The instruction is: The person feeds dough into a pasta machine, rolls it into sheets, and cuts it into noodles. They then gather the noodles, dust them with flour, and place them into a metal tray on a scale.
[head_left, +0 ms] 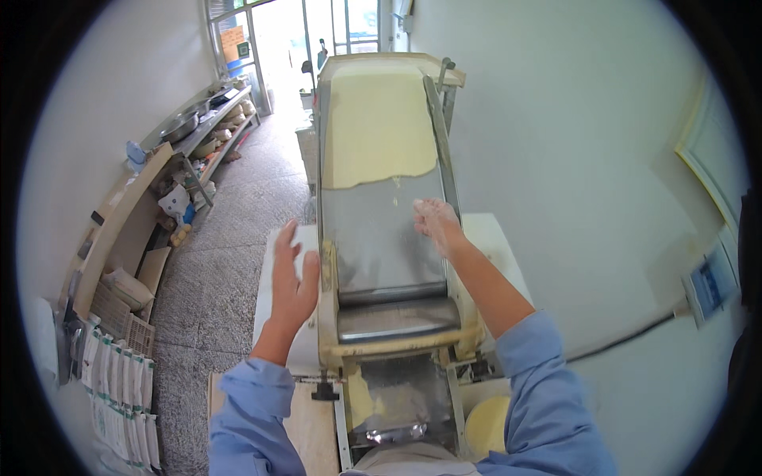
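Smooth metal ramp (373,230) bears a flat, pale-yellow dough sheet (379,127), left hand (294,274) spread, empty, right hand (438,222) half-curled, contents unclear.

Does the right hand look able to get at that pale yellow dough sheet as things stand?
Probably yes: the right hand is over the metal slope, near the closest edge of the dough sheet, and nothing visible stands between them.

You have two bare hands, one left hand (295,276) and one right hand (437,222), and two rolled blue cloth sleeves (541,361). Before you there are one wide, pale yellow dough sheet (379,123) and one long, grey metal slope (373,238).
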`<action>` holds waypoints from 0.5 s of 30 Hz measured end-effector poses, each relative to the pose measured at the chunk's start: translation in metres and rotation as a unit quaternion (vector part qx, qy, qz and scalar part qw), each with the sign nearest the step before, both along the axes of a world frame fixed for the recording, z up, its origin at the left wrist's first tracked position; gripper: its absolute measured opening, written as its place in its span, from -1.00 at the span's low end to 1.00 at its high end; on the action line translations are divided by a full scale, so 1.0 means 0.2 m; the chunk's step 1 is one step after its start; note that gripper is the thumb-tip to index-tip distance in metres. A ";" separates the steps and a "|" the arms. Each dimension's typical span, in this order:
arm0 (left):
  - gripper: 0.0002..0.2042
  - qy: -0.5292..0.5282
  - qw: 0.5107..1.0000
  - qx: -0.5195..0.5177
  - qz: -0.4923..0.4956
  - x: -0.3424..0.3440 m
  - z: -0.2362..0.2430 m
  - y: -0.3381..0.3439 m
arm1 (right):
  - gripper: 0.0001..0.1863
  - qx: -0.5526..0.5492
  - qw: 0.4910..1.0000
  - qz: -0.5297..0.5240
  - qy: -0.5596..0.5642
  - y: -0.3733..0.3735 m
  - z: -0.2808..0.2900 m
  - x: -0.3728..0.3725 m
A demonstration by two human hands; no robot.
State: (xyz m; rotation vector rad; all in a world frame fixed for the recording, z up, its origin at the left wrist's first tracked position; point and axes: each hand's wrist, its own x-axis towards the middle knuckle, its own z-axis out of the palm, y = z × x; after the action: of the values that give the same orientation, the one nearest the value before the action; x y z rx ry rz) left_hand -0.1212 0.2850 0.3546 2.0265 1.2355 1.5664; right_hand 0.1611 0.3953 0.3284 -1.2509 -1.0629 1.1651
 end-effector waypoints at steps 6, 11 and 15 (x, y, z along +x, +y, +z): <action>-0.36 -0.042 0.988 -0.139 0.044 0.29 -0.01 0.83 | -0.48 -0.028 0.988 -0.151 0.024 0.58 -0.01 0.05; -0.31 0.045 0.954 -0.210 0.208 0.39 -0.07 1.19 | -0.43 0.025 0.980 -0.190 0.055 0.74 0.03 0.05; -0.28 0.181 0.898 -0.260 0.306 0.51 -0.04 1.26 | -0.49 0.003 0.981 -0.168 0.093 0.76 0.06 0.04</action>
State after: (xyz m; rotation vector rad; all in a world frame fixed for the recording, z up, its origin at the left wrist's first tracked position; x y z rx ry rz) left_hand -0.0186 0.5362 0.3457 1.6866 2.3143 0.8860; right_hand 0.1692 0.5469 0.3410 -1.2339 -0.6850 0.9929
